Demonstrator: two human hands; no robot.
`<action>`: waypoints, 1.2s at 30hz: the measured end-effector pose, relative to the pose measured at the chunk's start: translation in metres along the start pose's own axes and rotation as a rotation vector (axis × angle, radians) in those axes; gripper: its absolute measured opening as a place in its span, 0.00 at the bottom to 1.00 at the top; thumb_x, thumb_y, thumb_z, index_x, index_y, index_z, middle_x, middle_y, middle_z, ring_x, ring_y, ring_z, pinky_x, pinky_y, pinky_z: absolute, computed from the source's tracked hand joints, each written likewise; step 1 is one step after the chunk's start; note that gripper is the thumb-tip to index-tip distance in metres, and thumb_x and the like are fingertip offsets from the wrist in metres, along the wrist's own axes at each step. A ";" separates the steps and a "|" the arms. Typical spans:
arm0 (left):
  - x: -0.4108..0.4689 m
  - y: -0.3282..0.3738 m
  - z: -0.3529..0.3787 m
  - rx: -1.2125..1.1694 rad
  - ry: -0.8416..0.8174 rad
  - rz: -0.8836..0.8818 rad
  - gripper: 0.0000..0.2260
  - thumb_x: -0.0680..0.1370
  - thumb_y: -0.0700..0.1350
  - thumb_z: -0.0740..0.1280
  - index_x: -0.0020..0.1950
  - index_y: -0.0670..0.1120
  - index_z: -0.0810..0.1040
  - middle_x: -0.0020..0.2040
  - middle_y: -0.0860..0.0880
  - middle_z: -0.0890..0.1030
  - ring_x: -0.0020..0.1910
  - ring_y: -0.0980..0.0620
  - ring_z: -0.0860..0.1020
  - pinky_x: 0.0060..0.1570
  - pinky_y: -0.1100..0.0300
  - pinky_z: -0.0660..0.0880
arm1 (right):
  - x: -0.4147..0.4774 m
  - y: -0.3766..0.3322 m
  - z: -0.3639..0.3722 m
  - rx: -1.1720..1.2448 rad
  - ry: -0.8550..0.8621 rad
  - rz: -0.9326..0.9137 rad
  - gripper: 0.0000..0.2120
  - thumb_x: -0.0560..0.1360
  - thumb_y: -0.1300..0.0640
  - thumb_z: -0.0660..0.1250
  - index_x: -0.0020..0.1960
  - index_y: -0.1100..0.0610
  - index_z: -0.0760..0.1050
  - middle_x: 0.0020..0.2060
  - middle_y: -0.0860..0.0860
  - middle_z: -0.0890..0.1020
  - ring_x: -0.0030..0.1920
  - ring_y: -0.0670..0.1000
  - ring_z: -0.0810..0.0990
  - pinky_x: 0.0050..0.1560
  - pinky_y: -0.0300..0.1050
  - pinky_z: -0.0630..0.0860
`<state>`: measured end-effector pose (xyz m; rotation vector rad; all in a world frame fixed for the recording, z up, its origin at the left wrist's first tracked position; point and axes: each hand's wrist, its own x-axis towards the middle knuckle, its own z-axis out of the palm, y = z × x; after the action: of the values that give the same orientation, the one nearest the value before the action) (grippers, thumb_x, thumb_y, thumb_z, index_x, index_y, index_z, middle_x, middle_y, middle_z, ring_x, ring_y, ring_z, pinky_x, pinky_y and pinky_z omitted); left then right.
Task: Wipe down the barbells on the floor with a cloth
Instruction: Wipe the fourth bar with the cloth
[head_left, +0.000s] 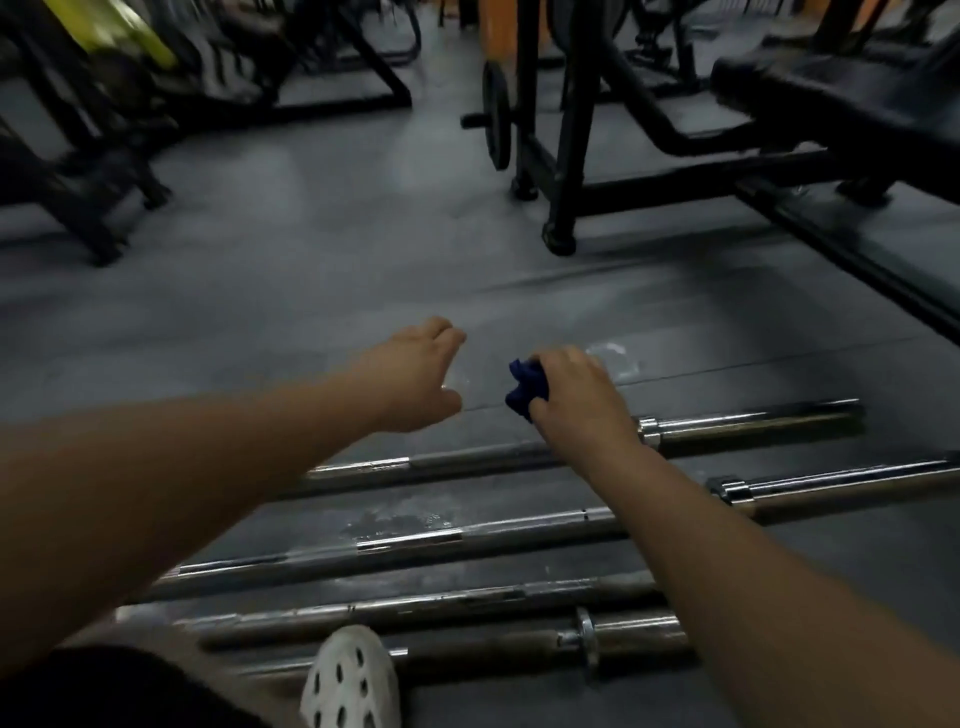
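Several chrome barbells lie side by side on the grey rubber floor. The farthest barbell runs under my right wrist. A second barbell lies nearer, and a third barbell nearer still. My right hand grips a bunched dark blue cloth just above and beyond the farthest bar. My left hand reaches forward to the left of the cloth, fingers loosely bent and holding nothing, a short gap from it.
A black rack frame with a weight plate stands ahead on the right, a bench beyond it. Dark machines fill the left. My white perforated shoe rests by the nearest bars. Pale smears mark the floor.
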<state>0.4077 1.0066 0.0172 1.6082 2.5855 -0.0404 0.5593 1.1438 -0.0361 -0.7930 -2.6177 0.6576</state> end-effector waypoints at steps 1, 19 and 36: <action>-0.005 0.004 0.001 -0.002 0.000 -0.027 0.31 0.77 0.52 0.67 0.76 0.46 0.61 0.76 0.48 0.60 0.71 0.42 0.66 0.67 0.48 0.69 | -0.003 -0.005 -0.003 0.010 0.011 -0.009 0.16 0.75 0.60 0.66 0.63 0.54 0.74 0.58 0.54 0.73 0.60 0.56 0.70 0.54 0.52 0.74; -0.029 0.015 0.250 -0.329 -0.185 -0.290 0.30 0.76 0.49 0.63 0.77 0.48 0.60 0.78 0.47 0.59 0.73 0.45 0.62 0.71 0.52 0.61 | -0.040 0.082 0.174 0.013 -0.302 0.193 0.20 0.71 0.65 0.64 0.61 0.54 0.76 0.55 0.54 0.76 0.55 0.57 0.76 0.53 0.49 0.74; 0.012 0.008 0.326 -0.327 -0.126 -0.148 0.27 0.63 0.47 0.64 0.63 0.47 0.74 0.61 0.48 0.78 0.58 0.46 0.76 0.62 0.49 0.72 | -0.052 0.153 0.236 -0.267 -0.028 0.526 0.14 0.65 0.60 0.69 0.51 0.52 0.81 0.45 0.50 0.83 0.46 0.57 0.78 0.49 0.52 0.73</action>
<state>0.4313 0.9969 -0.3084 1.2597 2.4536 0.2482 0.5666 1.1480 -0.3219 -1.5929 -2.5588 0.4464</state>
